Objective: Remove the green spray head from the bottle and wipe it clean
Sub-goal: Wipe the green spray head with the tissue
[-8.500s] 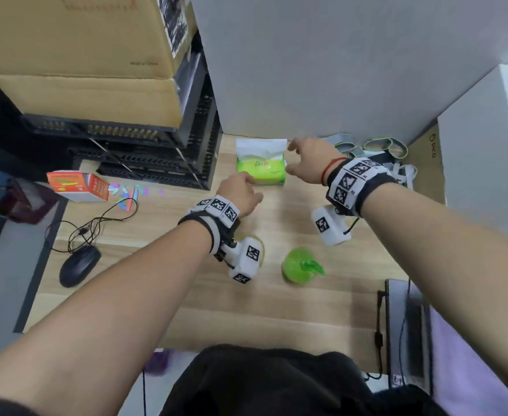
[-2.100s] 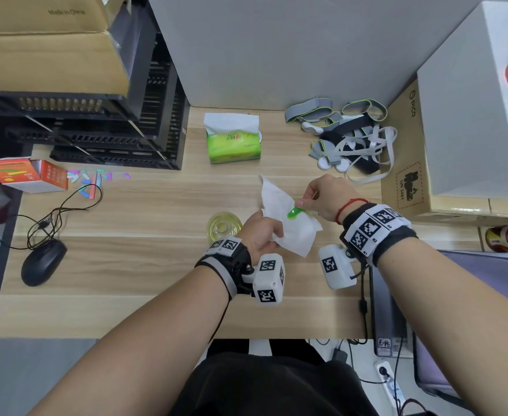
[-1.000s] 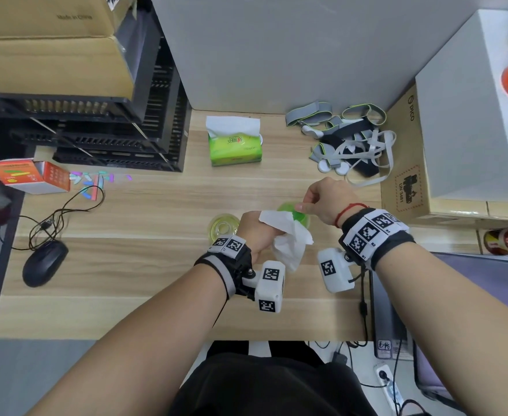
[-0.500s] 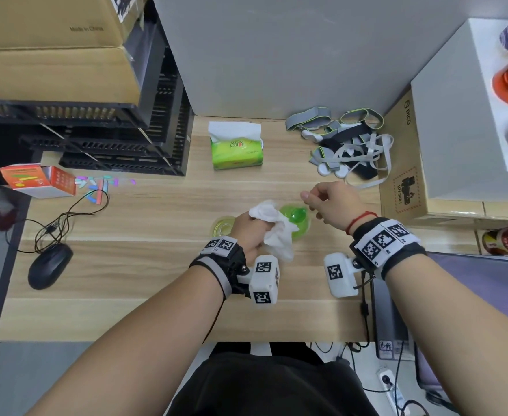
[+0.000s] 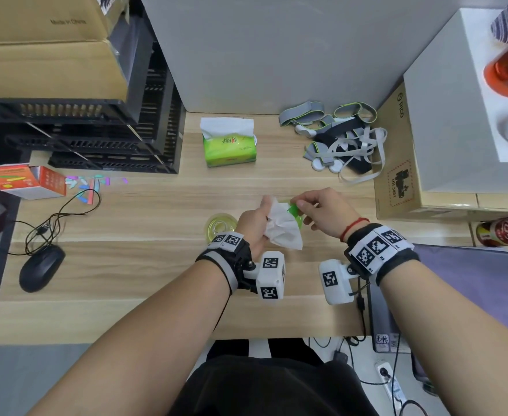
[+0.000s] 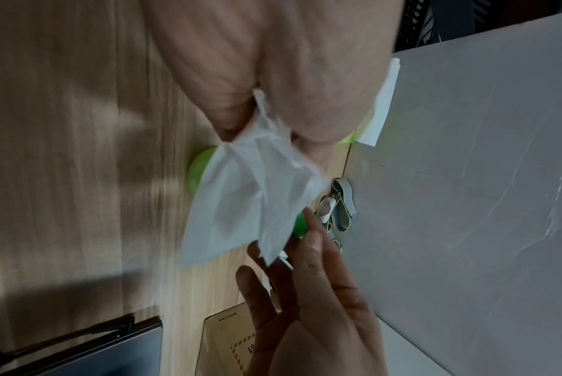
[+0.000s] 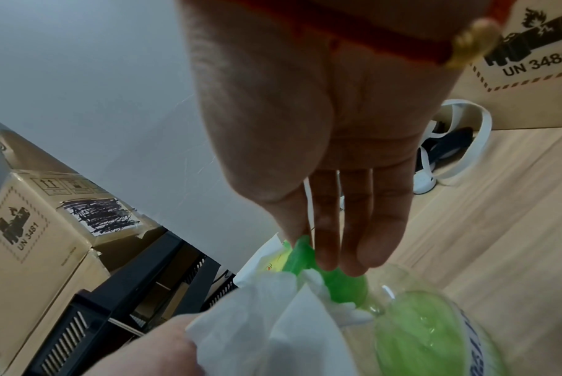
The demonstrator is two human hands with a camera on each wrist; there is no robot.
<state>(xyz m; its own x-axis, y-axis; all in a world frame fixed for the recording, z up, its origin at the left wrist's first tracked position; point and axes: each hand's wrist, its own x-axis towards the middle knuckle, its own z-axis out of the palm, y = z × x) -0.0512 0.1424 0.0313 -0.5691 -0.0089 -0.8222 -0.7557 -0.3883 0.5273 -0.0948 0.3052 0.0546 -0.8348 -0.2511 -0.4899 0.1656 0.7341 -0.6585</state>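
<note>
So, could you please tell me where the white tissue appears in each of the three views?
Head: the white tissue is at centre, crumpled in the left hand.
Left wrist: the white tissue hangs mid-frame below the hand.
Right wrist: the white tissue fills the bottom centre.
Shared landmark: the green spray head beside it.

"Made in China" was printed on the top-left cardboard carton (image 5: 51, 22); the brown box (image 5: 396, 163) at desk right carried "PICO" and a battery hazard mark reading "UN 3481". The same "UN 3481" mark stood on another carton (image 7: 25, 236), beside a scribbled-out label; remaining print wasn't legible.
</note>
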